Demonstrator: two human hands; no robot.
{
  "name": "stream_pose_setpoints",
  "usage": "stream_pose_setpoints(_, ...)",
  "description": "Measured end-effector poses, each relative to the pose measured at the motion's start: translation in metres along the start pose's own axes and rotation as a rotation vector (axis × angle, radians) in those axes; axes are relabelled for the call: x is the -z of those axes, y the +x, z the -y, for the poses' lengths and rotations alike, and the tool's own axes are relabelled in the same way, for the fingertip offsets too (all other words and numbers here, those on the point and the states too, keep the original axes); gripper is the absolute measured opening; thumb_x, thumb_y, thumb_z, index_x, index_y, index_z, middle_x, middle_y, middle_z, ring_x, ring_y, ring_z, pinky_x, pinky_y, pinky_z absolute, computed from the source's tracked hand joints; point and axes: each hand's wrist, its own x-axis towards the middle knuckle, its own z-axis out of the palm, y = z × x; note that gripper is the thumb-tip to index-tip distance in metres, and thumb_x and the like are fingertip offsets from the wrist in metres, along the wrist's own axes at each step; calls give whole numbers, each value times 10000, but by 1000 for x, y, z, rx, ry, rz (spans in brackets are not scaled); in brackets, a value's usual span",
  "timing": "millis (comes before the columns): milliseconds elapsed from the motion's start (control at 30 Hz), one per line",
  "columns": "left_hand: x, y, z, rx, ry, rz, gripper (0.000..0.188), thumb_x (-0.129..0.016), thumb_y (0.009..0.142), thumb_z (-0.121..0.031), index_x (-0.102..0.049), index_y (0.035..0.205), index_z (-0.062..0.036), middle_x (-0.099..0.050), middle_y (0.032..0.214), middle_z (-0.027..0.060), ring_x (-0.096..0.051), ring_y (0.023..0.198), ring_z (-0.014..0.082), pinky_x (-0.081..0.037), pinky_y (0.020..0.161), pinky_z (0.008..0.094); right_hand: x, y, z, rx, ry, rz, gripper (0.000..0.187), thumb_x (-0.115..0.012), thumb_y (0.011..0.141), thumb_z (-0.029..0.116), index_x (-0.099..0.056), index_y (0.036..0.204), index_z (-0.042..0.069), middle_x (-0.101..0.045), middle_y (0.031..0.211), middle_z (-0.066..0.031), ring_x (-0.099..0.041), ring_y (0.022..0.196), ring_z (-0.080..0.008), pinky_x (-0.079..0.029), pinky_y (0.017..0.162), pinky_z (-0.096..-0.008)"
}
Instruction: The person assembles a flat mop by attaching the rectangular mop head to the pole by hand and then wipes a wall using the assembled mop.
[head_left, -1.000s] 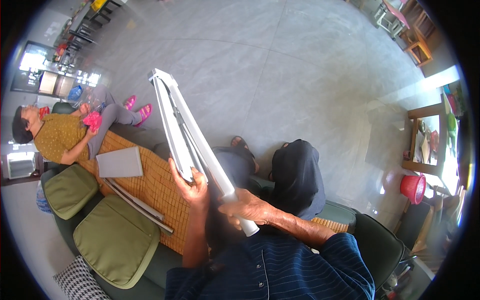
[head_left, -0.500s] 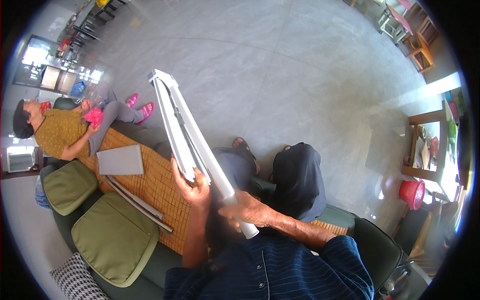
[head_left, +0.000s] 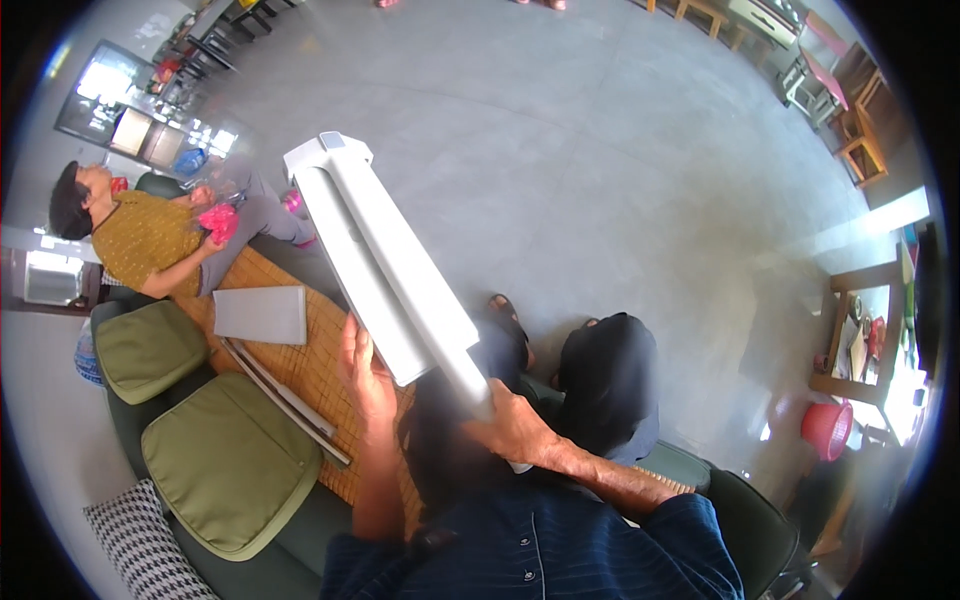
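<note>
A long white folding device point(head_left: 385, 265) slants up and away over my lap. It has a flat panel lying along a thicker arm, a squared grey-topped head at the far end and a round pole below; its exact kind I cannot make out. My right hand point(head_left: 515, 428) is wrapped around the pole near its lower end. Beside the panel's lower left edge, my left hand point(head_left: 370, 378) has its fingers stretched upward, very close to the edge; whether they touch it I cannot tell.
To the left, a woven mat point(head_left: 240, 270) covers the seat, bearing a flat grey board point(head_left: 262, 315) and a thin long strip point(head_left: 285, 402). Green cushions point(head_left: 230, 465) line the backrest. Another person point(head_left: 150, 240) sits far left, holding something pink. A red basket point(head_left: 826, 430) stands at right.
The device has rolled so its broad face shows and the gap between panel and arm has narrowed. My left hand's fingers have straightened from their grip on the panel; my right hand keeps the pole.
</note>
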Motion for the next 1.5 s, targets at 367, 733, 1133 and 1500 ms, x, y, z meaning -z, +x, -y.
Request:
stream_pose_setpoints(367,14,35,15,270,-127,9,589,-651,959,-427,-513,1343,-3,-589,1288,99,-545,1204,218,-470,1017,391,0,-7,-15,148,-303,-149,553,-741,814,172,-446,1234,-33,-668,906,-295,-667,793,-475,-553,686,-518)
stream_pose_setpoints(733,10,32,16,338,-134,-62,788,-726,893,-456,-397,1439,7,-534,1357,139,-501,1267,265,-433,1071,429,11,-3,-19,261,-408,-163,515,-710,814,127,-446,1231,-18,-666,878,-269,-665,735,-453,-552,630,-512)
stream_pose_setpoints(1133,10,19,8,366,-318,-61,673,-714,890,-473,-501,1387,-72,-608,1296,78,-559,1236,240,-470,1064,433,34,4,-10,333,-573,-124,549,-764,780,78,-494,1239,-57,-667,996,-280,-696,822,-421,-591,697,-435)
stream_pose_setpoints(1500,35,22,25,299,-350,-302,836,-446,891,-748,-406,1468,-144,-546,1340,92,-508,1270,270,-451,1085,481,29,10,10,487,-488,52,556,-763,797,107,-495,1265,-28,-658,906,-223,-688,772,-403,-575,685,-431)
